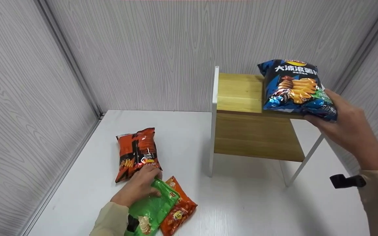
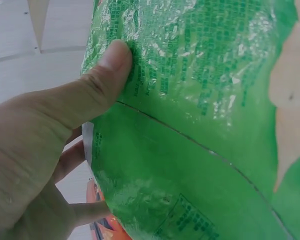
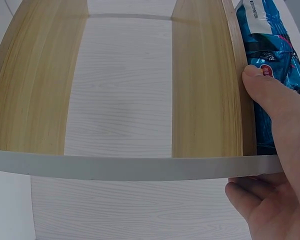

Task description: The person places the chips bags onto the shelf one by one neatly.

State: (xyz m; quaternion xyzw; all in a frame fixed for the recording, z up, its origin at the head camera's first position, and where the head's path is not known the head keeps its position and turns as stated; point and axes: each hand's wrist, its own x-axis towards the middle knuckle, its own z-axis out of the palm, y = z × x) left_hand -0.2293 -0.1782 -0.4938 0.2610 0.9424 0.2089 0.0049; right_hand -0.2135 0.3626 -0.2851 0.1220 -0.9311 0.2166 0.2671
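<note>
My left hand [image 1: 139, 186] pinches the upper edge of a green bag [image 1: 153, 209]. In the left wrist view its thumb lies on the printed face of the green bag [image 2: 190, 100], other fingers behind the edge. An orange-red bag [image 1: 182, 209] lies partly under the green one. Just beyond the hand is a red and black chip bag [image 1: 136, 150]. My right hand [image 1: 349, 124] grips the right end of a blue chip bag [image 1: 294, 88] on the rack's top shelf [image 1: 240, 93]. The right wrist view shows the thumb against the blue bag [image 3: 262, 45].
The two-shelf rack has white metal legs [image 1: 213, 131] and a lower wooden shelf [image 1: 258, 141], and stands right of the bags on the white table [image 1: 189, 137]. Grey wood-patterned panels [image 1: 149, 49] enclose the table at the back and both sides.
</note>
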